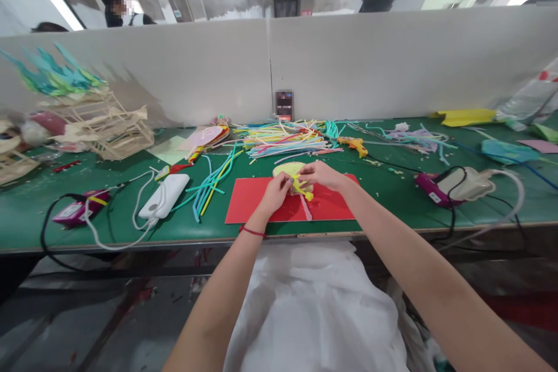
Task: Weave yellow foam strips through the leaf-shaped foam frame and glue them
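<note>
Low over a red sheet (248, 200), both hands are working close together at the table's front edge. My left hand (275, 193) is closed, its fingertips pinching a bright yellow twisted strip (308, 195). From the other side, my right hand (323, 175) pinches the same strip between thumb and finger. Under the hands lies a pale yellow rounded fan-shaped piece (285, 168), partly hidden by the fingers. A pink handle-like stick (306, 209) points from it towards me.
Colourful thin strips (283, 140) are heaped behind the red sheet. Blue and yellow strips (213, 186) lie to the left, near a white power bank (164, 196). Purple devices with cables (82, 208) sit at both sides. A wooden-looking model (108, 133) stands far left; a phone (284, 106) leans on the partition.
</note>
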`<state>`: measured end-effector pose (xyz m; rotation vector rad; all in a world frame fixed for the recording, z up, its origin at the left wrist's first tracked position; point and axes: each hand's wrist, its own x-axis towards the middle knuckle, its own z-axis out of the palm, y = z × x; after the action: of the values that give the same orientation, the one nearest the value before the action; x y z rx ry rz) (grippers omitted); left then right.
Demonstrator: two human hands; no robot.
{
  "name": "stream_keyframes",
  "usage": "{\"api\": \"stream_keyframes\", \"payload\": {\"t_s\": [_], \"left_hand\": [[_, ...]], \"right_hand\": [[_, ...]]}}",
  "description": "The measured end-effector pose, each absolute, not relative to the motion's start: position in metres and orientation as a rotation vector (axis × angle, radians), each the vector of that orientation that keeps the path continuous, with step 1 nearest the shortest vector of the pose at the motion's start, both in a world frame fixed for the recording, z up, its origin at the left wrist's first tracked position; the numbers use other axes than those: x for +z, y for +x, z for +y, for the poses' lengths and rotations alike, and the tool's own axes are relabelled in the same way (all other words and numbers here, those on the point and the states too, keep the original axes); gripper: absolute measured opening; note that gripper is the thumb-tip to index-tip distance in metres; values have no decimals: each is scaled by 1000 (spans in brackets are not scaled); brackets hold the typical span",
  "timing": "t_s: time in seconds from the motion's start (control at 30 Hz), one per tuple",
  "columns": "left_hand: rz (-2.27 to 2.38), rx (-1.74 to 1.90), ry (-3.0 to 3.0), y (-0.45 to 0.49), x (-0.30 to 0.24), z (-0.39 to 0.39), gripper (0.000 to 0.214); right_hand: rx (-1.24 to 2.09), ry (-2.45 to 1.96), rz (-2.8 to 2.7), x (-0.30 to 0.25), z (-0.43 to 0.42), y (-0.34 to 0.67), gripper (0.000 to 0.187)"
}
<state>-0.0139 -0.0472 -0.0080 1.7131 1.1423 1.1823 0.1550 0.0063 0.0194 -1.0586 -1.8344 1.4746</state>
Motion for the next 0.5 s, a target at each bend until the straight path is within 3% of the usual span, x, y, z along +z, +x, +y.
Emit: {"api": "stream_keyframes", "payload": {"t_s": [0.37, 0.5], "left_hand": [[968, 979, 1810, -15, -1, -53, 24], [950, 978, 1799, -17, 3, -55, 26]], "right_hand": [[1692, -1105, -2157, 46, 19, 162, 25], [1609, -1112, -2253, 55, 18, 162, 24]]}}
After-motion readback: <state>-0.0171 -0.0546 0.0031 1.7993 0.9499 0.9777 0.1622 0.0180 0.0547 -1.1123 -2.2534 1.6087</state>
